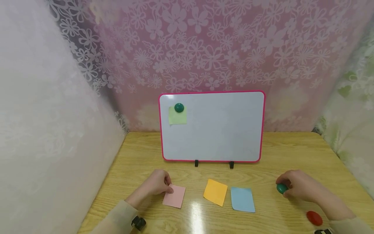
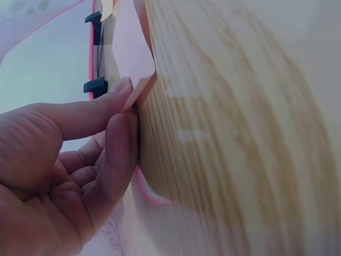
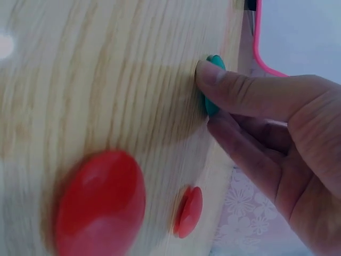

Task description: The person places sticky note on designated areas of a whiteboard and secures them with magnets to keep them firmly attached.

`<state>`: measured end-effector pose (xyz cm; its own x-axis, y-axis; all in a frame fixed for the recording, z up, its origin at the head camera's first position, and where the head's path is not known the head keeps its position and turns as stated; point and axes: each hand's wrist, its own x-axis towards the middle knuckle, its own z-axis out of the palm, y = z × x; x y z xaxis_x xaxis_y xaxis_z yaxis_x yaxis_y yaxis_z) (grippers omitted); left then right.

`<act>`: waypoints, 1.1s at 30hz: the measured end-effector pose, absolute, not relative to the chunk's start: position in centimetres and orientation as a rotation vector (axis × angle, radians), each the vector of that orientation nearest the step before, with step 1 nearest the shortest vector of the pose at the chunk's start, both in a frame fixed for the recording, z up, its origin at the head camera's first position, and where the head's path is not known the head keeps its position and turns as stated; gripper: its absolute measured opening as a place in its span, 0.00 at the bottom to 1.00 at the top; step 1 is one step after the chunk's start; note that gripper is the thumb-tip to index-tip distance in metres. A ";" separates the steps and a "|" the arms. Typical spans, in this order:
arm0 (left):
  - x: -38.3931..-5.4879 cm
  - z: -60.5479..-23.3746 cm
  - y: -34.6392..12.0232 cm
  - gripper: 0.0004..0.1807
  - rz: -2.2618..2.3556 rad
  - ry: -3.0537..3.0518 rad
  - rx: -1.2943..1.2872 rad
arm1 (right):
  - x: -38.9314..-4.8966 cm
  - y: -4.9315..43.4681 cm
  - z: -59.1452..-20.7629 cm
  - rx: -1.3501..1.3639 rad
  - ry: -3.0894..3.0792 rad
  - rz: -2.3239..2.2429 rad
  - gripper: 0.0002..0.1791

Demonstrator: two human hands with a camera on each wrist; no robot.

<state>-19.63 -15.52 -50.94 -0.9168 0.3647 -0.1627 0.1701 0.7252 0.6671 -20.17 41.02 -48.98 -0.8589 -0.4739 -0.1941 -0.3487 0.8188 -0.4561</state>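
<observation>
My left hand [image 1: 158, 182] pinches the near-left edge of a pink sticky note [image 1: 175, 197] between thumb and fingers; in the left wrist view the note [image 2: 130, 45] bends up at the held corner. On the right, my right hand [image 1: 301, 186] grips a green round magnet [image 1: 281, 188] low over the wooden table. The right wrist view shows thumb and fingers on opposite sides of that magnet [image 3: 214, 85]. Right of the pink note lie an orange sticky note [image 1: 215, 192] and a blue sticky note [image 1: 243, 199].
A pink-framed whiteboard [image 1: 222, 126] stands at the back on black feet [image 1: 231, 164]. Another green magnet [image 1: 179, 108] holds a light green note [image 1: 177, 117] at its upper left. Red magnets [image 3: 101, 208] lie near my right wrist. Floral curtains [image 1: 204, 48] surround the table [image 1: 143, 152].
</observation>
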 end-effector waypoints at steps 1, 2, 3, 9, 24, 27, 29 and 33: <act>-19.7 -51.1 -15.7 0.13 0.992 2.645 0.418 | -20.2 41.0 -49.0 -0.635 2.702 -0.594 0.20; -19.7 -51.2 -15.8 0.12 1.001 2.642 0.419 | -20.2 41.1 -49.1 -0.640 2.703 -0.593 0.20; -19.7 -51.4 -15.9 0.12 1.012 2.636 0.416 | -20.2 41.1 -49.1 -0.643 2.701 -0.593 0.20; -19.6 -51.1 -16.5 0.08 1.094 2.556 0.405 | -20.3 41.2 -49.2 -0.664 2.711 -0.594 0.20; -19.3 -50.9 -17.2 0.04 1.226 2.411 0.376 | -20.8 41.2 -48.8 -0.706 2.615 -0.619 0.18; -19.3 -50.9 -17.3 0.04 1.236 2.395 0.372 | -21.0 41.2 -48.8 -0.702 2.607 -0.609 0.18; -19.3 -50.9 -17.4 0.04 1.237 2.393 0.367 | -21.1 41.2 -48.8 -0.701 2.607 -0.602 0.18; -19.4 -51.1 -17.4 0.04 1.247 2.393 0.373 | -21.0 41.1 -48.8 -0.704 2.609 -0.595 0.18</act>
